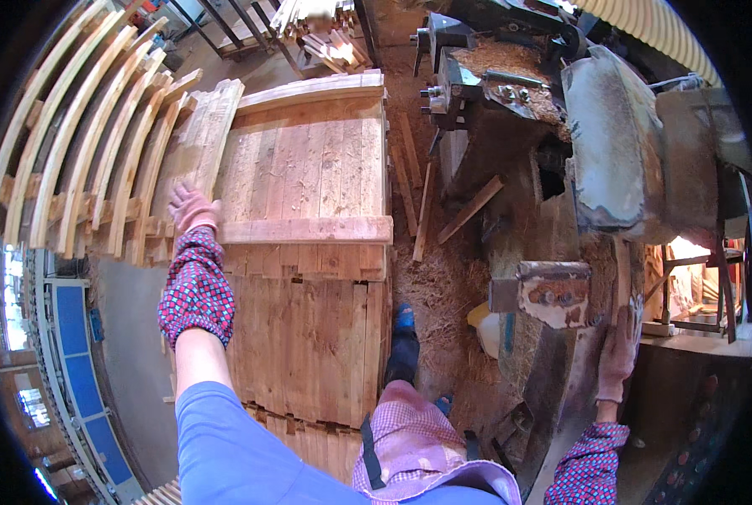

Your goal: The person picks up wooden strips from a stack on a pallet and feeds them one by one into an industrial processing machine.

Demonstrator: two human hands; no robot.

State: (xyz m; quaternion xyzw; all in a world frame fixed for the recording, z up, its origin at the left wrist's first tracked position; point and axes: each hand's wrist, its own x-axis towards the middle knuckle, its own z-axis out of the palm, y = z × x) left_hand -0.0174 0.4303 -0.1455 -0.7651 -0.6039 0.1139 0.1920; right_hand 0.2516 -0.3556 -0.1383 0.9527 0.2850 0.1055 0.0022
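Note:
My left hand (195, 208), in a pinkish work glove, rests with spread fingers on the boards at the left side of a wood stack (309, 168). It lies beside the end of a loose board (212, 143) that slants across the stack's top. On the right, my gloved right hand (618, 353) is closed on the near end of a narrow wooden strip (622, 269). The strip runs forward along the machine bed, under the pale, worn machine housing (611, 143). The underside of this hand's grip is hidden. Checked sleeve covers wrap both forearms.
A rack of long wooden slats (82, 143) rises at the far left. Shavings cover the floor (435, 311) between stack and machine, with offcuts (473, 209) lying there. A metal block (554, 292) sits on the machine near my right hand. A ribbed hose (654, 34) hangs behind.

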